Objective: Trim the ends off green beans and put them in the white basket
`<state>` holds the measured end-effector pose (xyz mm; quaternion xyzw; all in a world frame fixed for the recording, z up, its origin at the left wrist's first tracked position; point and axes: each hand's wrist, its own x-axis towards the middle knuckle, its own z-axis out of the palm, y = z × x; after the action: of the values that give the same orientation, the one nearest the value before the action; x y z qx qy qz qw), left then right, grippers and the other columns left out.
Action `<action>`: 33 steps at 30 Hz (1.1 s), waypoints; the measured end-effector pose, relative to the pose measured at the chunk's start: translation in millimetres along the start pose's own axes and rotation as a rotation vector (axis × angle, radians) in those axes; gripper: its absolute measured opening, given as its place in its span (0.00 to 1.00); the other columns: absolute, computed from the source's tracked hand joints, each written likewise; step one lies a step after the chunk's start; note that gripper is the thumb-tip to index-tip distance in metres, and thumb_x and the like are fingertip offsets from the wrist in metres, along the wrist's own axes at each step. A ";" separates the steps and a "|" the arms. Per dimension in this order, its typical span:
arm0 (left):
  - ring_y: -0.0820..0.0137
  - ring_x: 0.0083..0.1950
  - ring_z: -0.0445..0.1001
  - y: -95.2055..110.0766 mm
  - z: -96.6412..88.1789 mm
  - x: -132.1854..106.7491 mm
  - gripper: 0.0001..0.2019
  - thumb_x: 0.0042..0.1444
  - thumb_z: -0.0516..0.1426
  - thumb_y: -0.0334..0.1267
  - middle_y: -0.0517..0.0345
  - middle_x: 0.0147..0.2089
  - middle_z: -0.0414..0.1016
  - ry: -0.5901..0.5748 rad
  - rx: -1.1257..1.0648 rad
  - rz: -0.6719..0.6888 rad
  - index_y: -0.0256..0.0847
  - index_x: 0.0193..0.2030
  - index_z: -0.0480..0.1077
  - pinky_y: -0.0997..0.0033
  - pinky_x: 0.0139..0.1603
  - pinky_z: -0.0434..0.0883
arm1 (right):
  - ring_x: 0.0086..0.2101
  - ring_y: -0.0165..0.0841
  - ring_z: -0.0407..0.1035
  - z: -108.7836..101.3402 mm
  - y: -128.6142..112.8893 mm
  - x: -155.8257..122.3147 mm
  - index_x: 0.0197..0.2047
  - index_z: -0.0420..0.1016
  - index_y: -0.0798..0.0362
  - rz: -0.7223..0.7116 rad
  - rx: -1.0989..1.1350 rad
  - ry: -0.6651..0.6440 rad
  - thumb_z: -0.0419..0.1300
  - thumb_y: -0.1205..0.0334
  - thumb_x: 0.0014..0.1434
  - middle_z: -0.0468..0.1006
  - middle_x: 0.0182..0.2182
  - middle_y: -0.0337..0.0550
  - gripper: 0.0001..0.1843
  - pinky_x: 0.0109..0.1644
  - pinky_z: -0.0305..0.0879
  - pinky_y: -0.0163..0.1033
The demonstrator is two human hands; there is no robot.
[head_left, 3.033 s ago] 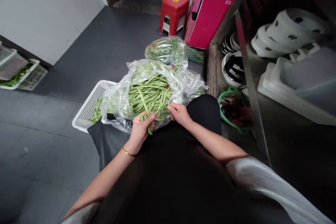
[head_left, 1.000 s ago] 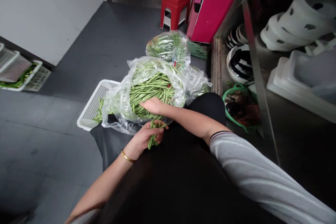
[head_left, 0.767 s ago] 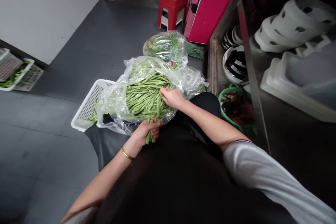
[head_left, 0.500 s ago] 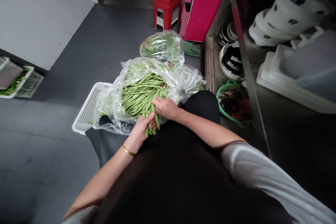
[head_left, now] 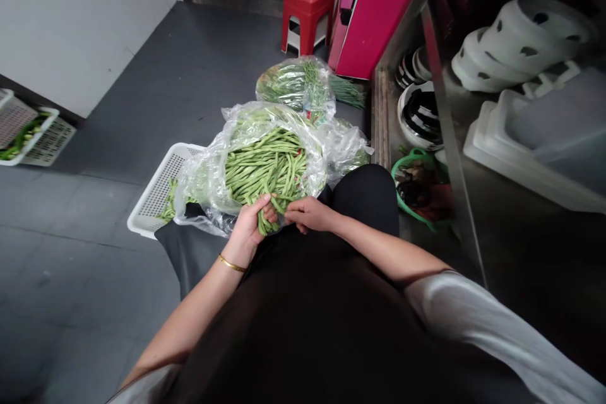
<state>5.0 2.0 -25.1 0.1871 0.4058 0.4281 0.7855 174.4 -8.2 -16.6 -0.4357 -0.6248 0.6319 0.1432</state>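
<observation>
Long green beans (head_left: 265,161) fill a clear plastic bag (head_left: 215,173) that lies open in front of my knees. My left hand (head_left: 253,219) is closed around a small bunch of these beans, whose ends poke out below the fingers. Just to its right, my right hand (head_left: 310,213) is closed, with thumb and fingertips pinching the end of a green bean beside the bunch. Left of the bag, a white perforated basket (head_left: 154,192) holds some bean pieces at its right side, partly covered by the plastic.
More bagged greens (head_left: 293,85) lie behind the bean bag. A red stool (head_left: 309,3) stands farther back beside a pink cabinet (head_left: 379,19). At right are a green basket (head_left: 395,186) and a metal shelf with white containers (head_left: 502,139). Another basket (head_left: 52,139) sits far left.
My right hand has moved down and slightly right, from above the left hand's bunch to beside it. The left hand keeps its hold and has shifted a little.
</observation>
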 end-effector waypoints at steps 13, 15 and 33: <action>0.79 0.13 0.56 4.4 15.3 -33.1 0.13 0.40 0.65 0.38 0.67 0.12 0.58 -0.095 0.342 -0.030 0.35 0.24 0.66 0.78 0.15 0.58 | 0.15 0.23 0.58 -38.1 -20.2 -4.8 0.36 0.67 0.57 0.002 0.229 0.006 0.52 0.41 0.55 0.65 0.18 0.33 0.24 0.18 0.54 0.30; 0.80 0.14 0.56 1.8 13.8 -32.0 0.13 0.40 0.65 0.38 0.67 0.13 0.59 -0.064 0.330 -0.026 0.35 0.22 0.65 0.79 0.15 0.57 | 0.15 0.24 0.58 -26.4 -22.1 3.8 0.33 0.63 0.56 -0.046 0.265 0.059 0.53 0.43 0.54 0.64 0.17 0.32 0.21 0.19 0.56 0.31; 0.79 0.12 0.56 -18.9 9.5 -20.6 0.13 0.37 0.64 0.34 0.68 0.12 0.57 0.224 0.130 -0.166 0.38 0.18 0.61 0.78 0.13 0.57 | 0.34 0.34 0.68 0.6 -8.4 14.2 0.39 0.67 0.59 -0.382 -1.090 0.265 0.46 0.65 0.64 0.73 0.35 0.51 0.10 0.34 0.61 0.35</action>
<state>16.1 -25.1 -21.7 0.1544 0.5317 0.3530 0.7542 162.7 3.2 -14.3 -0.4015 -0.9034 0.1233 0.0868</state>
